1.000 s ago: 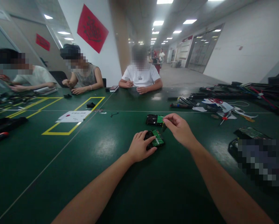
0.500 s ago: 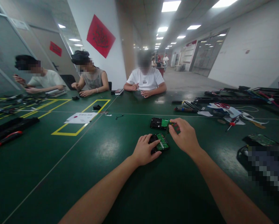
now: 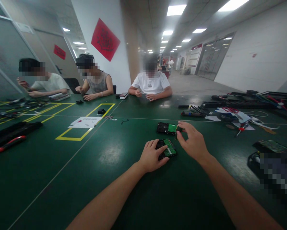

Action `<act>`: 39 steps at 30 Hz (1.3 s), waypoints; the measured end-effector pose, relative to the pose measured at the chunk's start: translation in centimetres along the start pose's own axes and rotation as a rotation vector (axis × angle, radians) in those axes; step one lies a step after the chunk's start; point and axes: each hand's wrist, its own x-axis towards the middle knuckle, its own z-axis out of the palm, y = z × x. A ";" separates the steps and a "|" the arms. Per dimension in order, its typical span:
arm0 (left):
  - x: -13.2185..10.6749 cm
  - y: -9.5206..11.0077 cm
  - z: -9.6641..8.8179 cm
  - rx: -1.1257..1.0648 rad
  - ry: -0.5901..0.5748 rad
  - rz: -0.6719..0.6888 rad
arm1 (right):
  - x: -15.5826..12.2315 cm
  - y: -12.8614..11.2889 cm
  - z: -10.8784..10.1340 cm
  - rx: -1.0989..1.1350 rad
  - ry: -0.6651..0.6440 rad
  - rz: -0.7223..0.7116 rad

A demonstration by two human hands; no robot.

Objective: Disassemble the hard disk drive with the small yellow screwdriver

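The near circuit-board unit (image 3: 172,149) is lying on the green table (image 3: 85,179), directly in front of the person, with its green board facing up. The left hand (image 3: 151,156) is resting over the black side of this unit; its fingers are spreading apart, the forefinger reaching onto the green board and the thumb lying along the near edge. The right hand (image 3: 193,140) is hovering above the far right corner of the same unit; its thumb and forefinger are pinching a slim tool (image 3: 177,128), which is pointing down. Blur is hiding the exact type of the tool and whether its tip is touching the board.

The far circuit-board unit (image 3: 166,127) is lying just behind the near one, black part to the left and green part to the right, its right end sitting beside the right fingertips.

On the left, a white sheet (image 3: 85,122) is lying across a yellow tape frame (image 3: 68,139), and a small black block (image 3: 101,111) is sitting inside the far end of that frame. On the right, a red-handled screwdriver (image 3: 241,129) is lying near assorted cables and scraps. Across the table, a person in a white shirt (image 3: 150,84) is sitting with both forearms resting on the tabletop
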 end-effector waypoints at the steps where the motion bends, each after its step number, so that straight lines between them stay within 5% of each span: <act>1: 0.0 0.0 0.0 -0.001 0.001 -0.001 | 0.0 0.1 0.0 0.008 0.006 0.013; 8: 0.0 0.1 -0.2 -0.006 -0.003 0.002 | 0.0 0.3 0.0 -0.024 -0.031 -0.006; 14: 0.0 0.1 -0.2 -0.001 -0.004 -0.004 | -0.3 0.5 0.4 -0.023 0.027 0.115; 29: 0.0 0.1 -0.2 0.012 -0.014 -0.006 | 0.5 -0.2 -0.7 0.040 -0.108 -0.049; 35: 0.0 0.1 -0.1 0.015 -0.009 -0.002 | 0.3 0.3 -0.5 0.038 -0.055 0.050; 39: 0.0 0.1 -0.2 0.016 -0.011 0.003 | 0.4 0.1 -0.7 0.063 -0.076 -0.041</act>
